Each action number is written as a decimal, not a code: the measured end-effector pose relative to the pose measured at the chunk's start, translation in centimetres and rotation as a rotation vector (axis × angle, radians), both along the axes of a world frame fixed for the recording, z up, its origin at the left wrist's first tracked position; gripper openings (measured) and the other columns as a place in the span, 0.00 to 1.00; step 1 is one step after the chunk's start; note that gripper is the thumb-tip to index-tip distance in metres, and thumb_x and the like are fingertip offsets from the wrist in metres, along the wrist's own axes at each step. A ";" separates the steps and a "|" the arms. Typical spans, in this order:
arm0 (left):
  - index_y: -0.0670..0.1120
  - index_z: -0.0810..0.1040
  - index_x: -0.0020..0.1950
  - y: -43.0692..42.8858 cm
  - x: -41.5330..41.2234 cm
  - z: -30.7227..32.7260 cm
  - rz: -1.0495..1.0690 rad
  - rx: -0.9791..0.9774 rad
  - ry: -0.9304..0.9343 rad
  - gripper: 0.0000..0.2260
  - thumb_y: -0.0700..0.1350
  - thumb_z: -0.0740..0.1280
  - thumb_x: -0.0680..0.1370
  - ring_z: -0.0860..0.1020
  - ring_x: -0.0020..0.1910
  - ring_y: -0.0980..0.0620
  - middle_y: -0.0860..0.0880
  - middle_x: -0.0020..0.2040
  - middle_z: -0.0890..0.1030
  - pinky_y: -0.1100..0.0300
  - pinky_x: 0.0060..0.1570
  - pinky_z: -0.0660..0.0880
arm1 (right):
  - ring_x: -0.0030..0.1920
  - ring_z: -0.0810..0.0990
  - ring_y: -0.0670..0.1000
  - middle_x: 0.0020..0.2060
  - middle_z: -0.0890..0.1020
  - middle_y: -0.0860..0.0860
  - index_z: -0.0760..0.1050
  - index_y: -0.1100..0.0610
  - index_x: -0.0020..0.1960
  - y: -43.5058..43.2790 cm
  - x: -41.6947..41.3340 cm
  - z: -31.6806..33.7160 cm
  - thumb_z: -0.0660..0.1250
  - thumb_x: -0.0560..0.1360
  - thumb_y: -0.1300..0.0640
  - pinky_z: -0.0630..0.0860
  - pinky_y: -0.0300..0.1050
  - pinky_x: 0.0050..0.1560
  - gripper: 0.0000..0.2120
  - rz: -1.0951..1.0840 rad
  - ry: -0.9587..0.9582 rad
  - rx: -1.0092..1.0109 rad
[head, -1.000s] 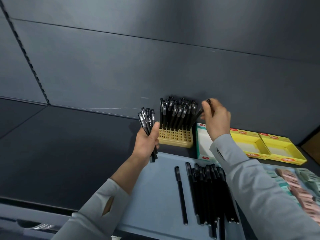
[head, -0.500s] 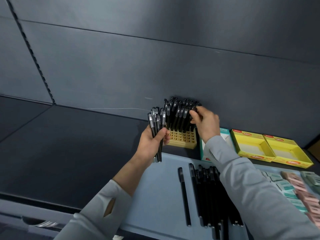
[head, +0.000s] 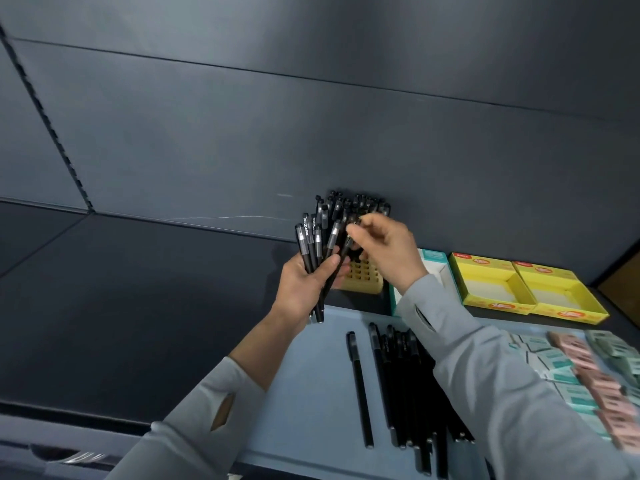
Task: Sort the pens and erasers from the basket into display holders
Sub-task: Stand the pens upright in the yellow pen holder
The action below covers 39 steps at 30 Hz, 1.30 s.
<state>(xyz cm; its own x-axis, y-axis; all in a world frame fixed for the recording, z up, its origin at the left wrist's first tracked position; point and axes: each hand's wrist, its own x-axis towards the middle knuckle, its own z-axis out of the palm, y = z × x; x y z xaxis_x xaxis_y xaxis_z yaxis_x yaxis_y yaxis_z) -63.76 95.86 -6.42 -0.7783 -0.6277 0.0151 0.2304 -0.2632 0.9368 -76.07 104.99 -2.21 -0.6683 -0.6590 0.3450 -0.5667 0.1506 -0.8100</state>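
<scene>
My left hand (head: 304, 289) grips a bunch of black pens (head: 313, 247) upright in front of the tan pen holder (head: 363, 280). My right hand (head: 384, 251) pinches the cap end of one pen (head: 337, 268) that still leans in that bunch. Behind both hands, several black pens (head: 356, 204) stand in the holder against the dark wall. On the pale blue tray (head: 311, 393), more black pens (head: 405, 382) lie side by side, with one pen (head: 360, 386) apart to their left. Pink and teal erasers (head: 588, 372) are piled at the right.
A teal and white box (head: 436, 268) stands right of the holder, partly behind my right wrist. Two empty yellow display boxes (head: 526, 289) sit further right. The dark shelf (head: 138, 306) stretches away to the left.
My right hand left the holder's right side and came across to the bunch in my left hand, where it now pinches one pen. The view shifted slightly to the left.
</scene>
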 end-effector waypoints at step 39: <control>0.42 0.79 0.50 -0.3 -1.0 0.4 0.027 -0.051 -0.021 0.03 0.40 0.68 0.78 0.84 0.46 0.46 0.45 0.45 0.85 0.55 0.51 0.80 | 0.44 0.78 0.44 0.42 0.82 0.44 0.79 0.53 0.48 -0.1 0.2 1.7 0.69 0.76 0.53 0.74 0.38 0.48 0.04 -0.046 0.247 -0.001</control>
